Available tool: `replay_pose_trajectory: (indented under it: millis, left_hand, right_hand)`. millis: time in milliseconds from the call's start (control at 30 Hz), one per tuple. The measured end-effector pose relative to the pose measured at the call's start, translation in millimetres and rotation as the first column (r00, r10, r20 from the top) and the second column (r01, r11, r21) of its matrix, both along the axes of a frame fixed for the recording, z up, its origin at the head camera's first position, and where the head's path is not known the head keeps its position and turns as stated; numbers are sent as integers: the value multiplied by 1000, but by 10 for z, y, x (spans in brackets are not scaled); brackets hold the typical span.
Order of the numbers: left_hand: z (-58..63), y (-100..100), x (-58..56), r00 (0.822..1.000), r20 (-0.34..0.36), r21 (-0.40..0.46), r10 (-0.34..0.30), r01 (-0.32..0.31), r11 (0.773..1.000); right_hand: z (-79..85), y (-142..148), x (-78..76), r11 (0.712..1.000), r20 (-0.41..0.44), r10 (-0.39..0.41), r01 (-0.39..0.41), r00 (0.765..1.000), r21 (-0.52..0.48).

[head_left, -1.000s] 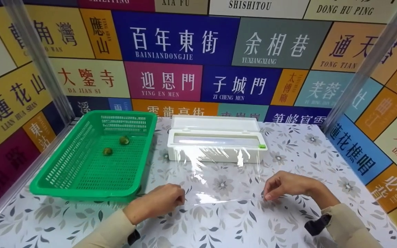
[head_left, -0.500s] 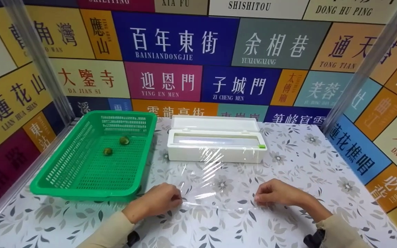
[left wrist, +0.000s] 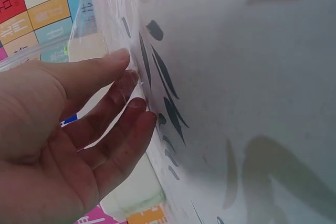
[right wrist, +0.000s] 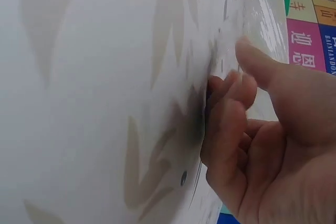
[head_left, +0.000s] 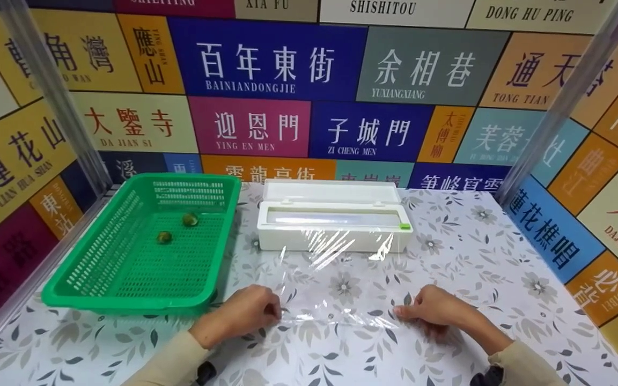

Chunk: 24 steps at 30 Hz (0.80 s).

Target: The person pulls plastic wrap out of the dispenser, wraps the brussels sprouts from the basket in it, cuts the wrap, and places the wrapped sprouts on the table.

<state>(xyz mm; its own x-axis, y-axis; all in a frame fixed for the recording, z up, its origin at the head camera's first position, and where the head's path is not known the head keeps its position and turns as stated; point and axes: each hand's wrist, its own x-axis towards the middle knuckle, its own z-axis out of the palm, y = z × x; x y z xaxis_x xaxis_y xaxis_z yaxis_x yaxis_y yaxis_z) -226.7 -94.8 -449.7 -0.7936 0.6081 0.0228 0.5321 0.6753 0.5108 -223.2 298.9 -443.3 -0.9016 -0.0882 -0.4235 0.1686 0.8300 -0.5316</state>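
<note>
A sheet of clear cling film (head_left: 336,300) comes out of a white dispenser box (head_left: 336,239) and spreads over the patterned tabletop toward me. At the film's near left corner, my left hand (head_left: 247,311) pinches the edge between thumb and fingers; the film glints over the index fingertip in the left wrist view. My right hand (head_left: 432,311) is at the near right corner, fingers curled under and thumb (right wrist: 257,61) pointing out along the film's edge. Both hands stay low, close over the tabletop. The dispenser's lid (head_left: 330,191) stands raised, showing the roll (head_left: 330,217) inside.
A green plastic basket (head_left: 227,241) stands to the left of the dispenser, with two small brownish-green round items (head_left: 190,219) in it. A green slider (head_left: 405,226) sits at the dispenser's right end. Walls with coloured sign panels (head_left: 266,59) enclose the table's back and sides.
The right hand has moved left and nearer to me, and its thumb now points out. The left hand has shifted slightly left. The film's near edge has come closer and looks looser.
</note>
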Motion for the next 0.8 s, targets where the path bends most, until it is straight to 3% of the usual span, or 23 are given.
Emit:
replay_pose_trajectory:
  millis: [100, 267, 400, 600, 700, 800]
  left_hand:
    - [-11, -4, -1, 1000, 24, 7, 8, -8, 1000]
    - [-25, 1, 6, 998, 61, 37, 28, -30, 999]
    - [-21, -8, 18, 998, 49, 31, 28, -30, 999]
    - [-20, -38, 67, 1000, 28, 35, 7, -8, 999]
    - [50, -46, 120, 998, 62, 32, 33, -35, 999]
    - [223, -39, 188, 992, 117, 61, 45, -53, 997]
  right_hand:
    - [7, -42, 18, 999, 35, -5, 7, 999, -43]
    - [11, -49, 38, 985, 39, 63, -55, 997, -166]
    - [7, -58, 42, 970, 23, 93, -86, 995, -226]
    - [-11, -43, 45, 958, 32, 65, -53, 997, -283]
    - [-35, -39, 20, 950, 32, 58, -46, 998, -310]
    - [-67, -39, -11, 946, 35, 69, -54, 997, -319]
